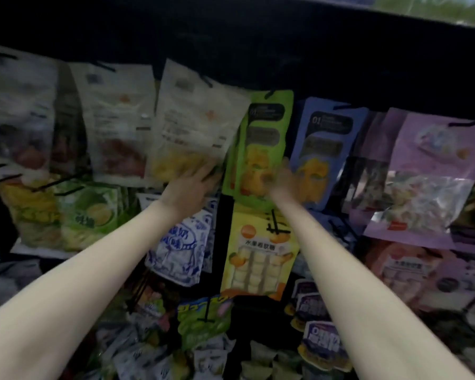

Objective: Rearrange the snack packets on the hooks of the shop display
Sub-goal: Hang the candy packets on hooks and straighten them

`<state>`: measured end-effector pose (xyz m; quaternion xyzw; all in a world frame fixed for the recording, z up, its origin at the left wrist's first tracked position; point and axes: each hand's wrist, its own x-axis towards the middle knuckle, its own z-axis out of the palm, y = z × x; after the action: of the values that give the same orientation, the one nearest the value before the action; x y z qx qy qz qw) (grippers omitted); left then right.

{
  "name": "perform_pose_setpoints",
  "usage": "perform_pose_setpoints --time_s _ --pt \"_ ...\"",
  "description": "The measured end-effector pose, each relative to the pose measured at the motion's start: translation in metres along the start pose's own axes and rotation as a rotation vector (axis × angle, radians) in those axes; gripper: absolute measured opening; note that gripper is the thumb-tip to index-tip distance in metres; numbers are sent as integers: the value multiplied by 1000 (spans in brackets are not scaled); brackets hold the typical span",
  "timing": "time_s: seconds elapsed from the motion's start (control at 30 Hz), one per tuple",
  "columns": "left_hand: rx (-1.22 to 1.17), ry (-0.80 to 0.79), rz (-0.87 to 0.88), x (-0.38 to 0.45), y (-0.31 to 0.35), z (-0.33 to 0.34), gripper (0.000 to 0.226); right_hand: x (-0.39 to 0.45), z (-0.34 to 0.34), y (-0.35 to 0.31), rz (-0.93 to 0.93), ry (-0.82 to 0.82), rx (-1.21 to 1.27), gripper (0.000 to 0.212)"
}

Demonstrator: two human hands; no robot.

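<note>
Both hands reach up to the top row of hooks. Left hand (pixel 188 185) lies flat, fingers spread, pressing the lower edge of a glossy white packet (pixel 192 124) with yellow pieces showing. Right hand (pixel 284 181) is blurred at the bottom of a tall green packet (pixel 261 144); cannot tell if it grips it. Blue packet (pixel 324 149) hangs just beside, crinkly purple packet (pixel 428 171) further right. Flat yellow packet (pixel 258 253) hangs below on a thin black hook (pixel 276 226).

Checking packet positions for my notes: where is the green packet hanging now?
Head view, top row centre: the green packet hangs between a white packet and a blue packet.
</note>
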<state>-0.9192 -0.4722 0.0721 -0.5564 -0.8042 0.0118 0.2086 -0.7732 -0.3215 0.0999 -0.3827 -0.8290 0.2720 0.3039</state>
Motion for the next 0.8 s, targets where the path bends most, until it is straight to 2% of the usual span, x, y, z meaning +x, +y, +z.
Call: perform_pose_setpoints --time_s 0.1,0.13,0.2,0.27,0.3,0.37,0.43,0.47,0.53,0.6,0.67,0.73,0.8 --pt "-302 73 -144 -25 0 4 55 -3 7 2 -18 -30 -142 74" --pt "-364 111 -186 -34 1 5 52 -12 11 -3 -24 22 -174 75" --pt "-428 252 -191 -53 4 9 45 -34 23 -13 -90 251 -215 70" --pt "-528 459 -168 -76 0 19 40 -62 33 -27 -268 494 -171 63" --pt "-575 553 -190 -88 -6 26 39 -74 40 -34 -389 564 -123 58" --pt "-598 642 -275 -114 -27 45 36 -93 63 -42 -595 555 -95 52" --pt "-548 583 -356 -141 -53 70 35 -110 97 -45 -711 387 -110 50" --pt "-524 523 -373 -154 -65 82 36 -118 115 -47 -707 283 -119 50" --pt "-482 401 -383 -179 -92 106 38 -133 148 -53 -616 86 -124 53" --pt "-438 290 -404 -202 -120 127 36 -141 178 -61 -436 -35 -92 62" --pt "-405 216 -426 -216 -155 140 39 -143 201 -80 -304 1 -14 68" --pt "-393 188 -386 -221 -187 144 42 -146 219 -100 -208 165 123 68" --pt "-391 195 -286 -219 -212 144 45 -158 239 -116 -274 308 172 61"
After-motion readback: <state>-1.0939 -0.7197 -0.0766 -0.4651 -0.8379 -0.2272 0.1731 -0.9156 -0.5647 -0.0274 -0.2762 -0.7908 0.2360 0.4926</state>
